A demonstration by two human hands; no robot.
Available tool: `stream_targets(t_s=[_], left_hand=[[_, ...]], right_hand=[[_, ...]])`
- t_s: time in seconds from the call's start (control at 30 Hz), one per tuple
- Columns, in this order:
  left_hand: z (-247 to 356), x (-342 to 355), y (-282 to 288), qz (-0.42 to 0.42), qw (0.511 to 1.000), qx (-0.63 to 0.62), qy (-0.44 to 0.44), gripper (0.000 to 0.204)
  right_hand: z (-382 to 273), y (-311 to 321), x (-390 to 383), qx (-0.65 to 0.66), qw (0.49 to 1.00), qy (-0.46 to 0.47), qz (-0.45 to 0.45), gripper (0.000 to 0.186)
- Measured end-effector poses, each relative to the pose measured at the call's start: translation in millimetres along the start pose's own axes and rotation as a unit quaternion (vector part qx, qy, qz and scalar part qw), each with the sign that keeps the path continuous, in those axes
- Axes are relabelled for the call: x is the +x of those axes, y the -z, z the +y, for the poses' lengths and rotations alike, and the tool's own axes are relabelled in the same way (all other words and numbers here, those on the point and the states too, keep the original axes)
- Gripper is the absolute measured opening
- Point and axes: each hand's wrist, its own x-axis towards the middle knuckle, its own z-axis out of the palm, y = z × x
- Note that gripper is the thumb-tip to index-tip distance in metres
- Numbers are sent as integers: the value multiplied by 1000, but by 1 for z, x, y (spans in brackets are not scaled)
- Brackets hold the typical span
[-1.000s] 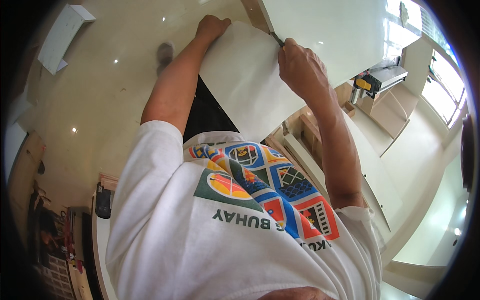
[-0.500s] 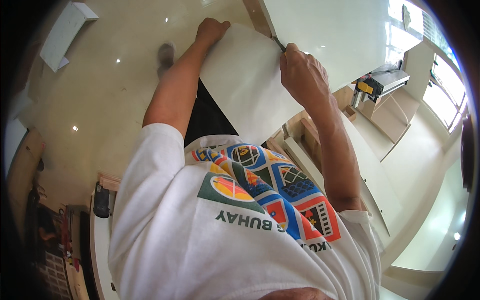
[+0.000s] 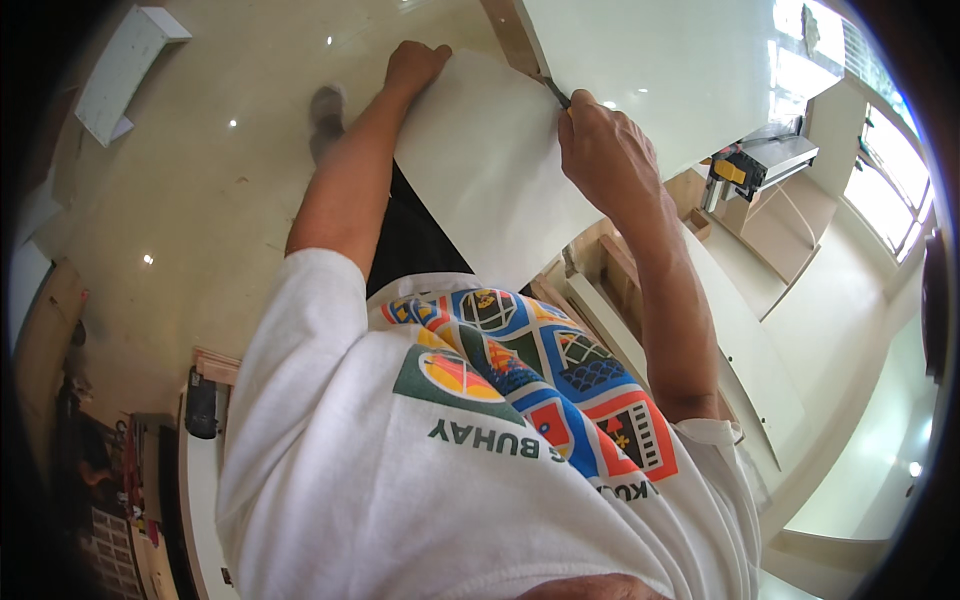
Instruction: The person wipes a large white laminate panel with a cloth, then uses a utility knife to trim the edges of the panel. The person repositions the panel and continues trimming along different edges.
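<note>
A thin white sheet [image 3: 490,150] spreads in front of my body, curving down toward my waist. At its far left edge my left hand [image 3: 417,68] is closed, gripping the sheet. My right hand [image 3: 608,140] is wrapped around a tool with a narrow dark blade [image 3: 556,92], which looks like a utility knife; its handle is mostly hidden in my fingers. The blade tip meets the corner where the sheet lies against the edge of a large white panel [image 3: 660,60]. A brown side [image 3: 515,35] of the panel shows beyond the tip.
Right of my forearm stands a machine with a yellow part [image 3: 730,172]. Wooden pieces [image 3: 618,265] and a long white board [image 3: 735,330] lie beneath that arm. A white angled piece [image 3: 125,75] rests on the glossy floor [image 3: 220,190] at far left. Tools [image 3: 95,470] sit lower left.
My left hand and the sheet's left edge have shifted slightly left and down. The right hand and blade stay almost in the same place, the blade tip a touch lower.
</note>
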Motion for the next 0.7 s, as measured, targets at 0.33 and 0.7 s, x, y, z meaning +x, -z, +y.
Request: stream_targets(t_s=[0.33, 0.7], left_hand=[[0, 1, -14, -2, 998, -48, 35, 58], [-10, -6, -24, 34, 999, -3, 4, 58]], right_hand=[[7, 1, -19, 0, 1000, -3, 2, 22], [13, -7, -23, 8, 998, 22, 51, 24]])
